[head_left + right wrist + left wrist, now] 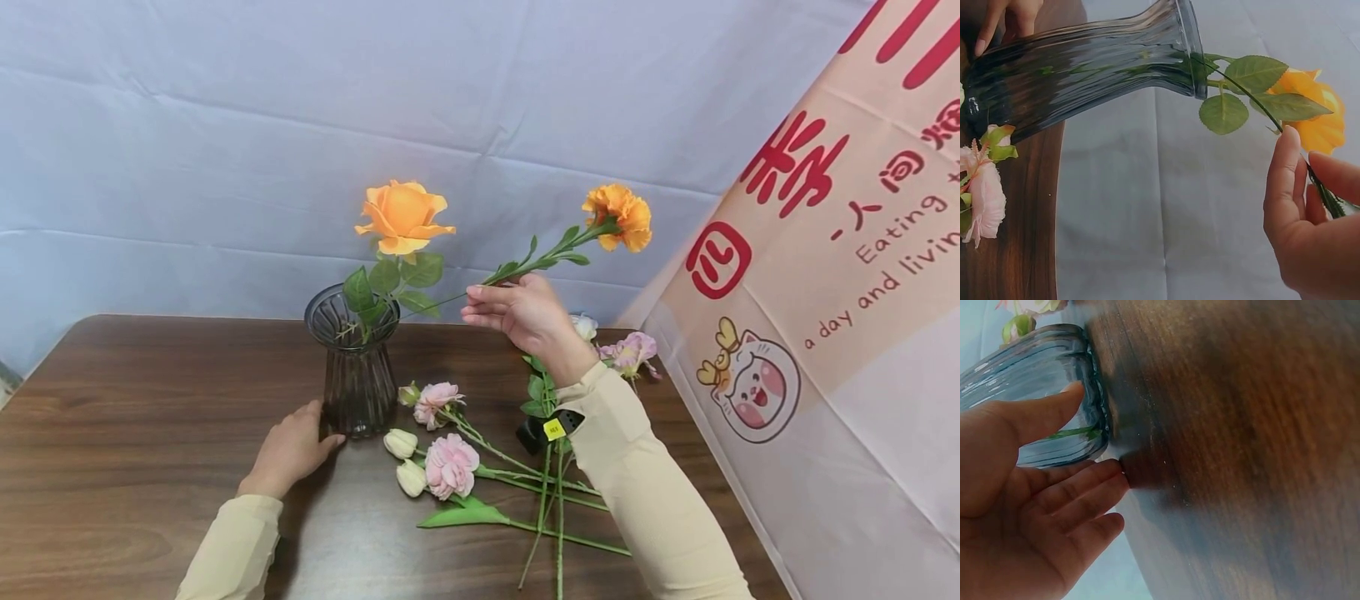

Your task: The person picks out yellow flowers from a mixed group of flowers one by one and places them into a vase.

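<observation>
A dark ribbed glass vase stands upright on the table, an orange rose with green leaves rising from its mouth. My left hand holds the vase low at its base, the thumb on one side and the fingers around the other. Up to the right, my right hand pinches the stem of an orange carnation, which leans with its bloom to the right. In the right wrist view, the carnation's thin dark stem reaches the vase mouth beside the rose leaves.
Pink flowers and white tulips lie right of the vase, stems crossing on the wooden table. A pale purple flower lies beyond my right forearm. White cloth hangs behind; a printed banner stands right.
</observation>
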A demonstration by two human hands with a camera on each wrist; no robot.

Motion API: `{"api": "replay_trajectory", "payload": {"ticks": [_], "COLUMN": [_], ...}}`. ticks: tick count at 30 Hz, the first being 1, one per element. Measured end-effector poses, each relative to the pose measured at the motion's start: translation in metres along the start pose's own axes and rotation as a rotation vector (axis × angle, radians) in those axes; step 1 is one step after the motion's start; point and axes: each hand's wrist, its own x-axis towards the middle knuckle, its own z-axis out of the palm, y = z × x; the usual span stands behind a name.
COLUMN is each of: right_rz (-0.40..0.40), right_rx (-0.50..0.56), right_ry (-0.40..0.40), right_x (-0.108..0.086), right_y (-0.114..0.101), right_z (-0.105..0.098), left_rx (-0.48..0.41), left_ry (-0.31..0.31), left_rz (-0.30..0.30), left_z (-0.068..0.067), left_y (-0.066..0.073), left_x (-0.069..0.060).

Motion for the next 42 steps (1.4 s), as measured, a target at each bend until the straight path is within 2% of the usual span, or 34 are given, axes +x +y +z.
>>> {"api": "replay_trajectory", "payload": {"ticks": [14, 35, 42], "right_rz": [-0.022, 0.020, 0.031], "right_rx": [-0.060, -0.065, -0.096], "right_ry": [-0.067, -0.084, -0.145], "right_x": [0.003, 0.013, 0.012], "right_y": [0.007, 0.020, 0.024], "right_z": [0.005, 0.024, 0.025], "left_rx": [-0.005, 0.005, 0.002], "left_ry": [0.003, 0.016, 0.000], "left_rz": [-0.005, 0.004, 0.001], "left_z": [-0.001, -0.004, -0.003], "left_y": [0.000, 0.001, 0.002], "left_x": [-0.001, -0.001, -0.002]}}
